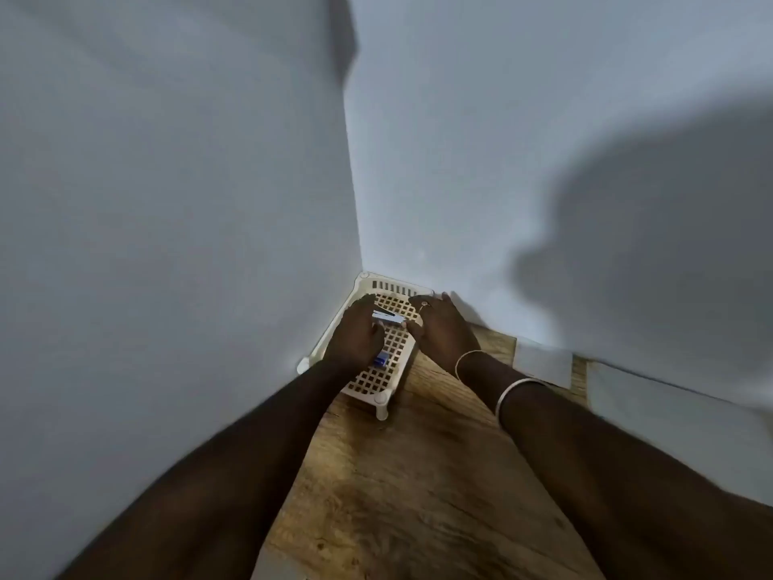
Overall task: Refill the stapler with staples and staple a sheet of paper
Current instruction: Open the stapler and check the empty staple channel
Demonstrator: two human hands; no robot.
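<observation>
Both hands reach over the wooden desk [418,475] to a white rack [378,378] in the corner. The left hand [355,334] and right hand [443,328] hold the stapler [387,318] between them — a blue piece [380,360] sits under the left.

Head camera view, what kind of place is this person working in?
Probably a room corner at home or in an office: two plain walls meet behind a wood-grain surface, and a small white lattice rack sits in the corner under both hands.
</observation>
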